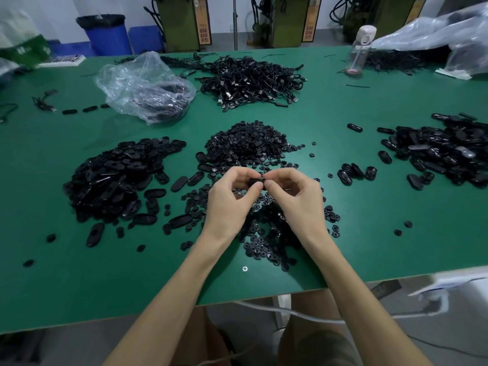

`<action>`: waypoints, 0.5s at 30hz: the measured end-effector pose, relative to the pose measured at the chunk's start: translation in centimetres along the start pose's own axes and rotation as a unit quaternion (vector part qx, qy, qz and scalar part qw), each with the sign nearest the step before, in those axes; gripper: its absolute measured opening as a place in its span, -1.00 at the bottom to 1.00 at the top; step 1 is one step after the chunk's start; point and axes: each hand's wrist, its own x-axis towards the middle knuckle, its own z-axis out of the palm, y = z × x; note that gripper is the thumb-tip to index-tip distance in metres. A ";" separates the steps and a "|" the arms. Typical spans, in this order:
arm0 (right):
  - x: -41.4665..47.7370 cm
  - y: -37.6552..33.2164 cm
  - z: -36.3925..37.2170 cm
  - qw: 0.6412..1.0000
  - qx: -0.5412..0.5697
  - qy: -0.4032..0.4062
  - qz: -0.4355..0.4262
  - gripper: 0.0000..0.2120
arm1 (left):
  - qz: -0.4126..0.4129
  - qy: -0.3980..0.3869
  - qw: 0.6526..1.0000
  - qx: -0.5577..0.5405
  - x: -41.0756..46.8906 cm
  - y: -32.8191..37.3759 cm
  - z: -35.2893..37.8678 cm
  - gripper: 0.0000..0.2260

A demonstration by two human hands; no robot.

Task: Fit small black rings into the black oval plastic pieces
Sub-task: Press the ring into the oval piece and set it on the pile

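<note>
**Head view.** Both hands meet above the middle of the green surface (369,233), closer to its near edge than to its far one. The left hand (229,199) grips a black oval piece (254,181), with its fingers curled round the left end. The right hand (295,196) pinches the right end of the piece between thumb and forefinger. Whether a ring sits under those fingertips cannot be told, as the spot is covered.

The piece is held clear of the surface, probably so the thumbs can press from opposite sides while the seat is checked by eye. Its long axis appears to run left to right, roughly parallel to the near edge. Which face is turned up is hidden.

Supplies lie within reach:
- A heap of oval pieces (113,178) lies toward the left edge.
- A heap of rings (245,143) lies just beyond the hands.
- Loose rings (266,239) lie beneath the wrists.

A second heap of ovals (449,154) by the right edge is likely the finished lot, kept well apart from the raw stock. A tangle of cables (250,77) and a plastic bag (145,85) lie toward the far edge.
</note>
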 end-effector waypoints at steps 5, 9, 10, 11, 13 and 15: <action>0.0 0.1 -0.1 1.000 0.015 -0.004 0.002 -0.90 | -0.017 -0.020 1.000 0.003 0.0 -0.2 0.4 -0.88; -0.1 0.1 -0.2 0.999 0.025 -0.021 -0.003 -0.90 | -0.033 -0.022 0.999 -0.007 -0.1 -0.2 0.3 -0.84; -0.1 0.1 -0.1 0.999 0.025 -0.024 -0.004 -0.90 | -0.036 -0.021 0.999 -0.012 -0.1 -0.2 0.3 -0.82; -0.1 0.1 -0.1 0.999 0.024 -0.028 -0.005 -0.90 | -0.039 -0.020 0.999 -0.016 -0.1 -0.2 0.3 -0.81; -0.1 0.1 -0.1 0.999 0.021 -0.033 -0.006 -0.89 | -0.044 -0.021 0.999 -0.022 -0.1 -0.2 0.3 -0.80; -0.1 0.0 -0.1 0.999 0.023 -0.038 -0.008 -0.88 | -0.048 -0.026 0.998 -0.023 -0.1 -0.3 0.3 -0.79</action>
